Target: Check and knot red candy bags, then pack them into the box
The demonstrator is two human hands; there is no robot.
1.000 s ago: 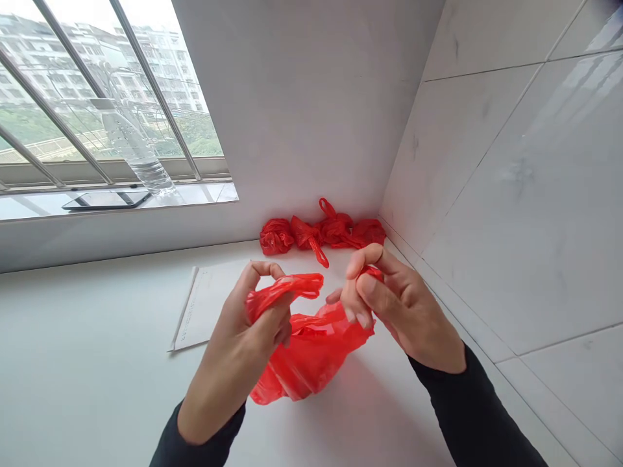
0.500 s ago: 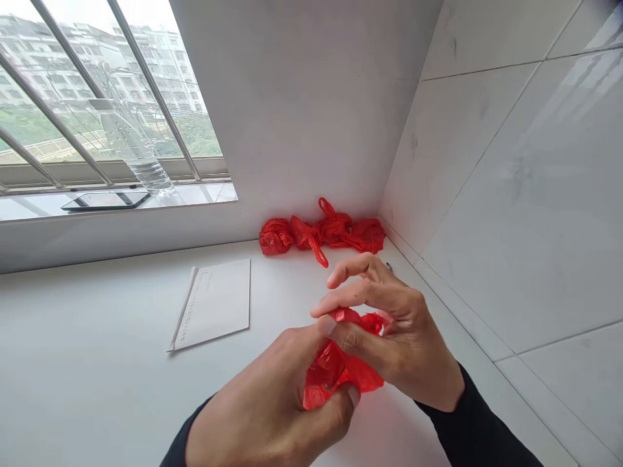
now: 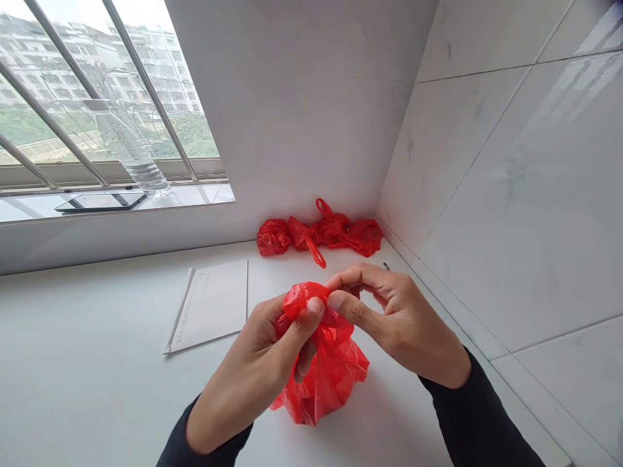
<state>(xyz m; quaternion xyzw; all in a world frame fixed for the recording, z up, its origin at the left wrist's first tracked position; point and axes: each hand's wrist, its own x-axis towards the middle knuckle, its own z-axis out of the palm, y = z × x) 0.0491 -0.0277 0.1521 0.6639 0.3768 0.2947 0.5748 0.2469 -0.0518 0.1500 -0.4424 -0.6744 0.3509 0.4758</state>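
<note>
A crumpled red plastic bag (image 3: 331,376) hangs between my hands over the white table, its lower part spread wide and its top gathered. My left hand (image 3: 263,370) is closed around the gathered top, thumb pressed on the plastic. With thumb and forefinger, my right hand (image 3: 389,311) pinches the bag's upper edge just right of my left thumb. Whatever the bag contains, if anything, is hidden.
Several bundled red plastic bags (image 3: 333,230) lie in a row against the back wall. A white notebook (image 3: 211,301) rests on the table (image 3: 97,363) at left. On the windowsill are a water bottle (image 3: 134,155) and a dark flat device (image 3: 100,202). A tiled wall (image 3: 530,194) bounds the right side.
My left hand has shifted up and now grips the gathered top. My right fingers have closed into a pinch. More of the bag shows below my hands.
</note>
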